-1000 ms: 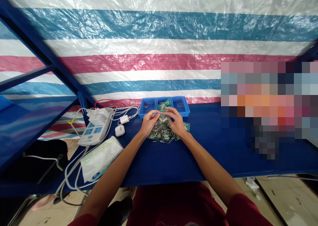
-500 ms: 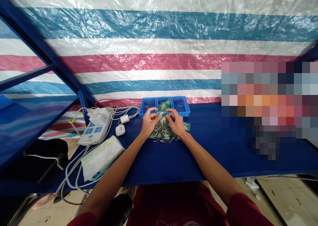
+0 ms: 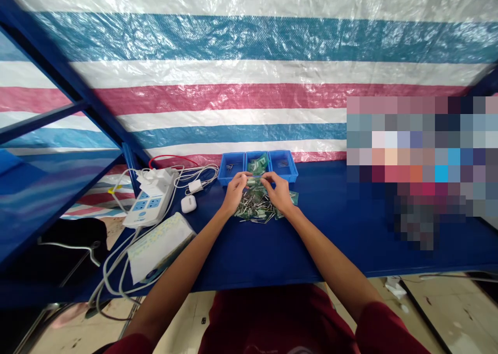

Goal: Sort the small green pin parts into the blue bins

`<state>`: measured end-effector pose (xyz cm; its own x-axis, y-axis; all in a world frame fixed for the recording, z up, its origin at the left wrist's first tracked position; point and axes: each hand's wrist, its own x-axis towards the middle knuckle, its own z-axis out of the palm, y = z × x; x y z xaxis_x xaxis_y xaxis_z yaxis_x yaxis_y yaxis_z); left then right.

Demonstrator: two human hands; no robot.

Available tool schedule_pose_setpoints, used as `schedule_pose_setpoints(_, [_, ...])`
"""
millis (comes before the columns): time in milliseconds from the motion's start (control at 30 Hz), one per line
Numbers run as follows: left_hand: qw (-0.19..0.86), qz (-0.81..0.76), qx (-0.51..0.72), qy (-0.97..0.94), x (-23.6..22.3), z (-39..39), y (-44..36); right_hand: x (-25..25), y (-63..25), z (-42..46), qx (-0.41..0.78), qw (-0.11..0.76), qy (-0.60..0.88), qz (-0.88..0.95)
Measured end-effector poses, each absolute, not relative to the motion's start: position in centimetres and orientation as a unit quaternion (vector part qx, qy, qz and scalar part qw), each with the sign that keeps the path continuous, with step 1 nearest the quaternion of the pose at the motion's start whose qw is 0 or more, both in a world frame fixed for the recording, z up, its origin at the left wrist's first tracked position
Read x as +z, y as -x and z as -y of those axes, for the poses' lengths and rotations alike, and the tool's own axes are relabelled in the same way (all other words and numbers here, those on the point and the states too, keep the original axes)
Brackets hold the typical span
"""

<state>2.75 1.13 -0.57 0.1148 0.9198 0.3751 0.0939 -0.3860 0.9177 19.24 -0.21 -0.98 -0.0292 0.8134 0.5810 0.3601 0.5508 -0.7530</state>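
Note:
My left hand and my right hand pinch opposite sides of a small green-tinted clear plastic bag. Whatever the bag contains is too small to make out. Below it lies a heap of thin metal screws or pins, mixed with more green bags. Behind my fingers stand three joined blue bins: the left bin has a few small metal pieces, the middle bin has green bags, and the right bin has some small items I cannot identify.
On the left of the blue table are a white power strip, tangled cables, a white charger, a white earbud case and a tissue pack. A striped plastic sheet hangs behind. The right side is blurred out.
Both hands' fingers have closed in, and the green bag is now stretched between them just in front of the bins. The heap looks unchanged.

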Motion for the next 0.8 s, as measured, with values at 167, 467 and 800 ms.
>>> schedule_pose_setpoints(167, [0.383, -0.417, 0.524, -0.637, -0.71, -1.02, -2.65, -1.08, -19.1, 0.33, 0.224, 0.554, 0.447, 0.666])
schedule_pose_setpoints(467, [0.404, -0.434, 0.57, -0.569, -0.14, -0.67, -2.8, -0.87, -19.4, 0.51, 0.223, 0.566, 0.399, 0.686])
schedule_pose_setpoints(800, [0.428, -0.389, 0.561, -0.593, -0.15, -0.91, -2.76, -1.21, -19.21, 0.03, 0.241, 0.553, 0.453, 0.656])
